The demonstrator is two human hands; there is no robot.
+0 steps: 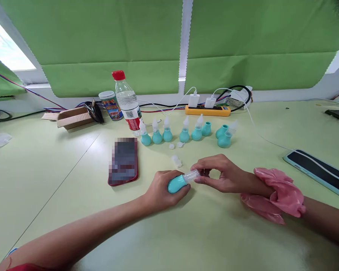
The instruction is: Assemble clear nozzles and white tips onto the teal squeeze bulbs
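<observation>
Left hand [162, 190] is grasping a turquoise squeeze bulb [175, 184], thumb and fingers wrapping its sides. Right hand [222, 173] is pinching the far end of the clear ribbed tube [191, 176] between thumb and fingertips; the exact contact is hiding behind the fingers. Tube is sitting at the bulb's neck, both sharing one long axis. That axis is running roughly left-right, lying well over toward horizontal: the bulb's rounded base is pointing left and slightly toward the person, the tube end right and slightly away. Assembly is sitting between the two hands, over the near-middle of the pale green table [130, 237]. A frosted plastic piece [176, 161] is lying just beyond it. Farther back, five bulbs with frosted tips [167, 134] are standing in a row, a tipless bulb [206, 129] standing at their right end.
</observation>
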